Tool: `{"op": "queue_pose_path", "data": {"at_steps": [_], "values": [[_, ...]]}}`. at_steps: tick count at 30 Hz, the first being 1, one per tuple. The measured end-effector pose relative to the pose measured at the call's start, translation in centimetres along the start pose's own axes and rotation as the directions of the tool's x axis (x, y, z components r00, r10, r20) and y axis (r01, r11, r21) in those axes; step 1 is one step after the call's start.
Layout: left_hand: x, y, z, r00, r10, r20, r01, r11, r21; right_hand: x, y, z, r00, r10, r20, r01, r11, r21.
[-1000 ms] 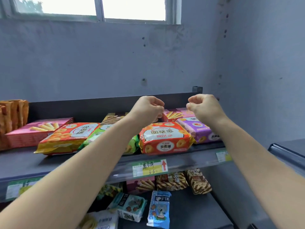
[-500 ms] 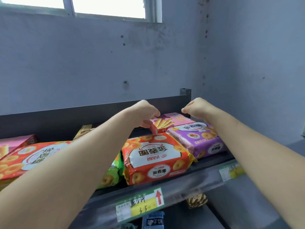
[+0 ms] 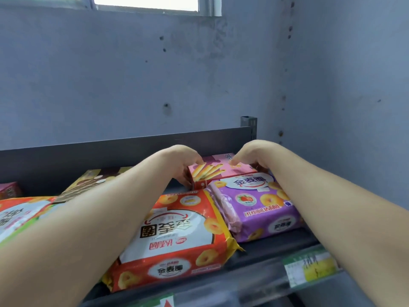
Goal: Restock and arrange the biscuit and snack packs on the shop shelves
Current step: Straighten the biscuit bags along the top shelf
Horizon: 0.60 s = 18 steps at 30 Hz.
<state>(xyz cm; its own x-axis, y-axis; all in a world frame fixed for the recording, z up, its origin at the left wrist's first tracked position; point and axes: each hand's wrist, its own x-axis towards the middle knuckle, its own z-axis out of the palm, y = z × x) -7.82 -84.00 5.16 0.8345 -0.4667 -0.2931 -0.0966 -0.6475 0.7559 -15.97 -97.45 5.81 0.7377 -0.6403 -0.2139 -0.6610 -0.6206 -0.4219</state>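
Both hands on the pink box (image 3: 218, 171) at the back of the top shelf (image 3: 265, 251), centre-right of frame, just behind the purple pack (image 3: 256, 207).

Left hand (image 3: 183, 161): fingers curled down over the box's left end, touching it. Right hand (image 3: 252, 155): fingers curled over the right end, fingertips on the top face. Both look closed on the box, but the undersides are hidden, so I can't tell if it's a full grip or just contact.

Step looks like squaring or pulling that box. My advice:
- pinch both short ends evenly, or it will yaw
- lift slightly before sliding; its front edge touches the purple pack's back edge and would drag it
- keep forearms high: the left one passes right over the orange pack (image 3: 177, 238), which sits near the shelf lip and could be nudged off

Box look: flat rigid carton, pink top printed with rolled wafer sticks, red front edge, lying face up, skewed a little from the shelf's back wall. Probably light and stiff, so easy to handle.
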Motion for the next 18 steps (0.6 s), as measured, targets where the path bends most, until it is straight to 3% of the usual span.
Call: {"op": "queue_pose_path", "data": {"at_steps": [5, 11, 15, 18], "values": [[0.1, -0.2, -0.5, 0.993, -0.059, -0.104, 0.047, 0.993, -0.109, 0.3, -0.8, 0.0, 0.997, -0.072, -0.038, 0.077, 0.988, 0.135], [-2.8, -0.2, -1.5, 0.979, 0.014, -0.204, -0.072, 0.958, -0.278, -1.9, -1.6, 0.0, 0.968, -0.095, -0.231, 0.176, 0.915, 0.364], [-5.6, -1.2, -2.9, 0.959, 0.073, -0.274, -0.18, 0.904, -0.388, -5.0, -2.5, 0.1, 0.976, -0.102, -0.191, 0.202, 0.743, 0.638], [-8.4, -2.3, -3.9, 0.951, 0.081, -0.297, -0.216, 0.864, -0.454, -7.9, -3.6, 0.7, 0.966, -0.172, -0.193, 0.257, 0.552, 0.793]]}}
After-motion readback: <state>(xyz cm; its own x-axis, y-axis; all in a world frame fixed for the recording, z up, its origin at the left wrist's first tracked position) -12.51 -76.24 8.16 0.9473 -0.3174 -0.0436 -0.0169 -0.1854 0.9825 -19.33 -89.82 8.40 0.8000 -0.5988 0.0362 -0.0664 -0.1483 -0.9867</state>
